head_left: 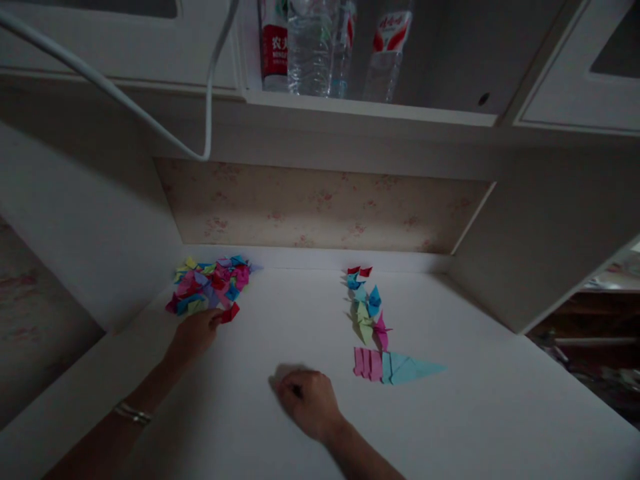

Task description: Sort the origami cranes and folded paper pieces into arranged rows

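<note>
My left hand (199, 332) is pinched on a red paper crane (229, 313) at the front edge of a pile. That pile of folded paper cranes (207, 283), in pink, blue, yellow, purple and green, lies at the back left of the white tabletop. My right hand (311, 402) rests on the tabletop, curled into a loose fist with nothing visible in it. Right of centre stands a short line of cranes: red at the back, then blue, a light green crane (364, 322) and a magenta crane (382, 331).
In front of the line lie pleated pink paper strips (367, 364) and a light blue pointed paper piece (410, 368). Overhead, a shelf (370, 110) holds several plastic bottles (310, 50). A white cable or lamp arm (125, 100) hangs at the upper left. Side panels flank the white tabletop (240, 413).
</note>
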Motion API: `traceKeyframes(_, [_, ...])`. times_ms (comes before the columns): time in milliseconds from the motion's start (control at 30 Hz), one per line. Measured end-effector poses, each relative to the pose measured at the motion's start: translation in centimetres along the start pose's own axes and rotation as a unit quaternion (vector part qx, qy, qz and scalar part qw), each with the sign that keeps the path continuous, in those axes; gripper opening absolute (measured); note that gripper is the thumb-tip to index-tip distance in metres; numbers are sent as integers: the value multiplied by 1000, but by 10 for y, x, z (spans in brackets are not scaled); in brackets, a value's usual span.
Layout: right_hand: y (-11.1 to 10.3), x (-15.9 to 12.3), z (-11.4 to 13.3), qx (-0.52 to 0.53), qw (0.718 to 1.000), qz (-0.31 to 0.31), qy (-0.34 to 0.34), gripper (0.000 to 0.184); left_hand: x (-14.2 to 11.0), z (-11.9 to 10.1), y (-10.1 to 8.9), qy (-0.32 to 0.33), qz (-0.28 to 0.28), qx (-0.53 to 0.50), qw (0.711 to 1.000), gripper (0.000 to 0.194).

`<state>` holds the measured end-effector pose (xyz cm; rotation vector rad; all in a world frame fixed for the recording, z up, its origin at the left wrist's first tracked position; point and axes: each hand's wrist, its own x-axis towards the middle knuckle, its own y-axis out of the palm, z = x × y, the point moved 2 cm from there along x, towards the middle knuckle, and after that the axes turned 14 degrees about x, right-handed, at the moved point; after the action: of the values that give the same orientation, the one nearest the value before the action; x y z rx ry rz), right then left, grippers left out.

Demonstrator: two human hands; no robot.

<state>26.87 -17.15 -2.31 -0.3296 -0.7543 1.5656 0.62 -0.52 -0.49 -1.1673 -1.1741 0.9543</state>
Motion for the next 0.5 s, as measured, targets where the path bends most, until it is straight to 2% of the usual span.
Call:
traceKeyframes(67, [1, 2, -3, 19, 1000, 6, 10, 33, -1, -21, -6, 11, -18, -11, 1000, 34])
traceKeyframes(167, [3, 6, -8, 33, 999, 2, 28, 31, 4, -68, -16, 50, -19, -92, 994, 34])
traceKeyframes(333, [13, 11, -17, 23, 1000, 0, 6, 24, 36, -171, -30, 118, -17, -204, 972, 29])
traceKeyframes(500, [30, 19, -29, -1, 998, 56, -6, 12, 86, -274, -37, 212, -43, -217, 952, 25])
